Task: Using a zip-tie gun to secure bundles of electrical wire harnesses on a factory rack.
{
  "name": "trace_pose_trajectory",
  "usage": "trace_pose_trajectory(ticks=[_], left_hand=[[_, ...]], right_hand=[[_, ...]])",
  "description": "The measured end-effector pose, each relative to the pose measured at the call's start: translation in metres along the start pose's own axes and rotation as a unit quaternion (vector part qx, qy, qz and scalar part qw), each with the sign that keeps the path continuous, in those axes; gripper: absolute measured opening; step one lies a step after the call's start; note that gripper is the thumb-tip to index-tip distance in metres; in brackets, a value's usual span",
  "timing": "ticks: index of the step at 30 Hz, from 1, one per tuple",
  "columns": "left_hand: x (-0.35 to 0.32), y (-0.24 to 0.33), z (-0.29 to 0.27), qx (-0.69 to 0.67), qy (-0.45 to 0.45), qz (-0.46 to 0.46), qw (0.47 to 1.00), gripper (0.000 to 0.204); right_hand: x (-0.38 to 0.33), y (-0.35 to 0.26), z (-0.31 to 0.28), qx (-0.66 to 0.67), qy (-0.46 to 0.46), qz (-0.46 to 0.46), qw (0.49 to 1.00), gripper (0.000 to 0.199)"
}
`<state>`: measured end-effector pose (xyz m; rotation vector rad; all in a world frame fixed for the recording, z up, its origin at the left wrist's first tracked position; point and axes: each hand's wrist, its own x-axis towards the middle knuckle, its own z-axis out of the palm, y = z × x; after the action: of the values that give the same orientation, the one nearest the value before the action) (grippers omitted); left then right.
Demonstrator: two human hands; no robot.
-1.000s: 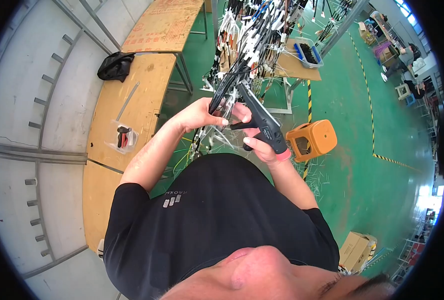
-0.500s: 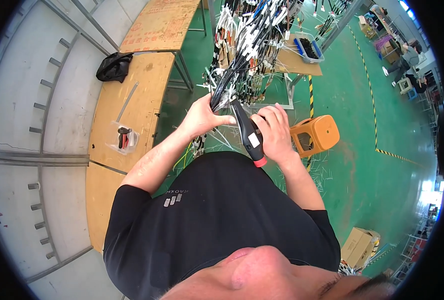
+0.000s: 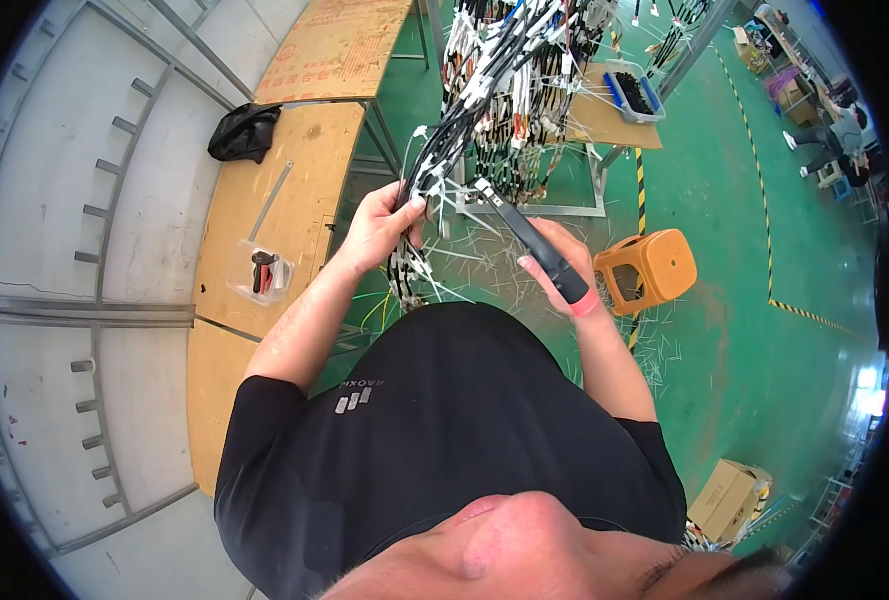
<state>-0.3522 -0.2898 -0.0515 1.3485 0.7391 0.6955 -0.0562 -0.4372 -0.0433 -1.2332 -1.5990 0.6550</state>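
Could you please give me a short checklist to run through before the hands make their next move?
1. Left hand gripping the cable bundle: ok, the thumb lies across it.
2. Right hand holding the black tool: ok.
3. Tool's trigger released: cannot tell, the tool's body and hand hide it.
4. Tool's tip apart from the white ties: cannot tell, they appear close.
5. Green floor free of scraps: not ok, pale strips are scattered about.

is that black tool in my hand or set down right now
In hand: your right hand grips the black tool, its tip pointing toward the cable bundle in your left hand.
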Motion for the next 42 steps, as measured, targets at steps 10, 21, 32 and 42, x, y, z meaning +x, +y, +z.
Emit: trace_pose_trajectory(ticks=[10,21,32,42], left_hand=[[-0.008,0.017,0.008,-0.100,-0.039,-0.011,0.994,0.020],[-0.011,0.029,0.013,0.000,-0.023,-0.044,0.999,0.024],[-0.009,0.033,0.003,-0.161,-0.099,-0.075,0.979,0.026],[-0.013,0.037,0.010,-0.066,-0.058,-0.069,0.994,0.023]], right_hand=[[0.015,-0.008,0.005,0.005,-0.058,-0.075,0.995,0.045],[0.014,-0.013,0.002,-0.046,-0.043,-0.095,0.993,0.048],[0.017,-0.009,0.003,-0.082,-0.068,-0.124,0.987,0.048],[0.012,-0.035,0.014,-0.057,-0.068,-0.085,0.992,0.045]])
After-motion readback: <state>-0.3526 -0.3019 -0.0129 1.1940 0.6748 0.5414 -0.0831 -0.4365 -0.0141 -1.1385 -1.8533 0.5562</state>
